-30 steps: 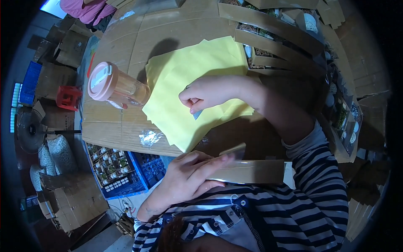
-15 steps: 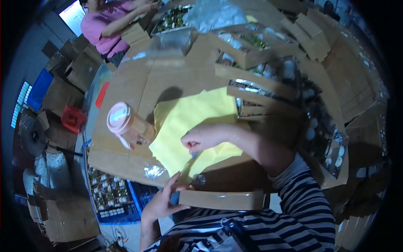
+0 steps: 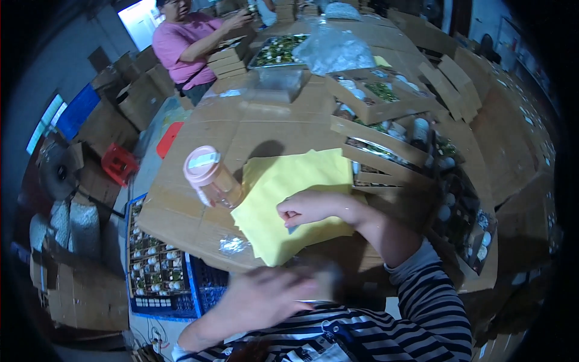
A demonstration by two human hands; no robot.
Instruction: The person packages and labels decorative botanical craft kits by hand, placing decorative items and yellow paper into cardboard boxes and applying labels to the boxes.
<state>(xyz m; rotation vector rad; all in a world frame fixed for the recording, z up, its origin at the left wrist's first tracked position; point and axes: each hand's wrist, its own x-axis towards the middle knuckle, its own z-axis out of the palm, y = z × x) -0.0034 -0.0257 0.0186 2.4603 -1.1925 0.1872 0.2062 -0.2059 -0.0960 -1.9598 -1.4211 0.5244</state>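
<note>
A loose stack of yellow sheets lies on the cardboard-covered table. Over its right part rests my right hand, fingers curled closed; a small blue-grey tip pokes out below them, too little to name. My left hand is at the near table edge, close to my body, its fingers smeared by motion. Just beyond those fingers is a blurred beige thing, and whether the hand touches it I cannot make out. Left of the sheets stands a clear cup with a pink lid.
Open cardboard boxes with small decorations line the right side. Farther off are a tray of green and white pieces, a plastic bag and a co-worker in pink. A blue crate stands below on the left.
My left hand has left the lower corner of the yellow sheets and swung right, near my body. The long cardboard piece at the near edge now shows only as a blur. My right hand stays closed.
</note>
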